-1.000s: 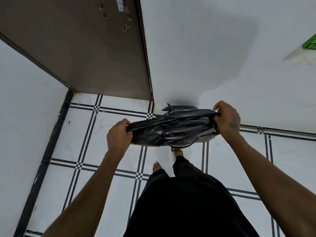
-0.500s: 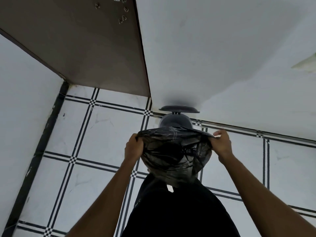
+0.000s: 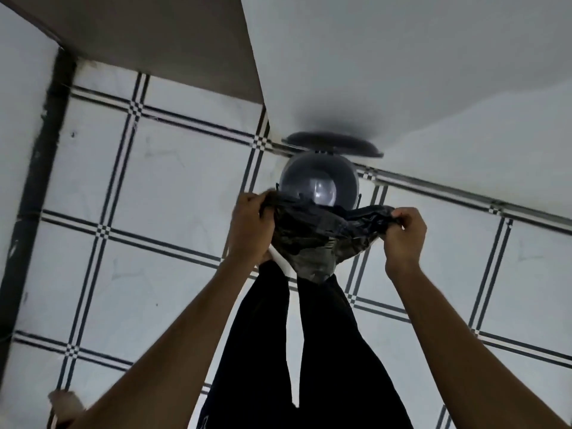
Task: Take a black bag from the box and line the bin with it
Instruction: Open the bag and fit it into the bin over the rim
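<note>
A round grey bin [image 3: 318, 178] stands on the tiled floor against the white wall, its lid [image 3: 332, 144] tipped up behind it and its inside bare. Just in front of the bin's near rim hangs the crumpled black bag [image 3: 315, 243]. My left hand [image 3: 250, 227] grips the bag's top edge on the left. My right hand [image 3: 404, 233] pinches the top edge on the right. The bag sags between both hands and hides the bin's front wall. The box is not in view.
A brown door [image 3: 161, 41] stands open at the upper left, beside a white wall with a black skirting [image 3: 37, 168]. My dark-trousered legs [image 3: 309, 351] stand right below the bag. White floor tiles [image 3: 154, 243] with black lines spread on both sides.
My hands have carried the bag lower and up to the bin's near rim. The view has tipped down, so the open bin now shows from above.
</note>
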The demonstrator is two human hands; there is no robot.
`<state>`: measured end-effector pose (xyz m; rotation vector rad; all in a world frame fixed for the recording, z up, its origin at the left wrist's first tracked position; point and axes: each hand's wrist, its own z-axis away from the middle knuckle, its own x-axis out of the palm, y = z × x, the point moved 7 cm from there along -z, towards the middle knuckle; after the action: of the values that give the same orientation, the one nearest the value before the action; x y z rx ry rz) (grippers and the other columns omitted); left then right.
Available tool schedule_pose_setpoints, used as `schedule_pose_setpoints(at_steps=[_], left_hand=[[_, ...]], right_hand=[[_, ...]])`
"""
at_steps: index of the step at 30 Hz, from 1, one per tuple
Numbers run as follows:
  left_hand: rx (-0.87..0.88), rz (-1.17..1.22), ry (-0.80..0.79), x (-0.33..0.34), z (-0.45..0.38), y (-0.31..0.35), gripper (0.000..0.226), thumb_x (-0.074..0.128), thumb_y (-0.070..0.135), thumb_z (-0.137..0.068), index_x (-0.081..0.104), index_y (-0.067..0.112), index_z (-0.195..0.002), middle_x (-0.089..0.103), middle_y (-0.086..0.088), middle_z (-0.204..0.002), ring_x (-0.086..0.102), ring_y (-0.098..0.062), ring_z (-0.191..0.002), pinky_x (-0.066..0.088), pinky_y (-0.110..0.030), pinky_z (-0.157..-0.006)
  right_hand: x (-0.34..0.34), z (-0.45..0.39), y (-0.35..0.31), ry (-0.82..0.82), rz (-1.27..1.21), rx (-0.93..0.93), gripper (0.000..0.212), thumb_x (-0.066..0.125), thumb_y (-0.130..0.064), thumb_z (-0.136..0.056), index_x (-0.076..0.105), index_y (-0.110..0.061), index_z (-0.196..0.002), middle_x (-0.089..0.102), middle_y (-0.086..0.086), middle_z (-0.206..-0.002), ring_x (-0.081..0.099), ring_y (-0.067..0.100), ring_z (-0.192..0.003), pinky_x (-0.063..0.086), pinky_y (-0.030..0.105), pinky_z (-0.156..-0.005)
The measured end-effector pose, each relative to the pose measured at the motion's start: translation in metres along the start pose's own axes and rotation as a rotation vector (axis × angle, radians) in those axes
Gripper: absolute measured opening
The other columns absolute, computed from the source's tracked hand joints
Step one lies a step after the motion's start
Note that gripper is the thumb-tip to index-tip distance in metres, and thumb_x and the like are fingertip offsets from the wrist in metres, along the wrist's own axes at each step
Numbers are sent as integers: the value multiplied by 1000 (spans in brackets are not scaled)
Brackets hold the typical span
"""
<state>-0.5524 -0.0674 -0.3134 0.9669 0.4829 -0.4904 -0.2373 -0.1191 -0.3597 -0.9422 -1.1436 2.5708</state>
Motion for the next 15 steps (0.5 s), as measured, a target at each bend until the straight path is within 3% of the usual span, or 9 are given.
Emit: schedule_pose_setpoints(at_steps=[2,4,9,12,15], left_hand=[[-56,-53,62,19,-19,-28,32,48,16,-96,68,23,-120,48,0,-105,52,-12,-94,36,-20,-82],[-58,-87,89,35,-40,-48,34,48,16,-95,68,26,-121,52,-1,-104,50,-11,-92,33,-18,-82],[-21,-29,99,73,-84,-82,34,44,13,-89,70,20,-111,72,1,-105,64,-17,-98,43,-23,-79],[-57,105,158,92,-99,-101,33,43,10,-86,71,15,-104,70,7,-93,64,-10,-88,49,-22,-77],[-50,251,216,102,-108,-109,35,46,6,-81,69,12,-106,70,5,-96,64,-8,-88,53,-24,-81]], right_hand=[[14,-28,27,15,-3,-7,46,34,7,-64,55,-34,-66,58,-5,-78,54,19,-79,53,57,-80],[29,-55,45,14,-24,-19,44,32,4,-56,54,-34,-62,55,-5,-75,52,21,-80,52,60,-79],[70,-87,55,-30,-128,46,38,24,0,-47,51,-26,-52,49,-3,-67,45,20,-75,43,39,-65],[94,-102,61,-69,-227,75,37,20,6,-53,43,-22,-57,45,-2,-65,41,16,-67,41,29,-58],[103,-117,75,-55,-265,155,41,22,16,-67,43,-18,-63,47,1,-69,43,17,-70,45,27,-56]])
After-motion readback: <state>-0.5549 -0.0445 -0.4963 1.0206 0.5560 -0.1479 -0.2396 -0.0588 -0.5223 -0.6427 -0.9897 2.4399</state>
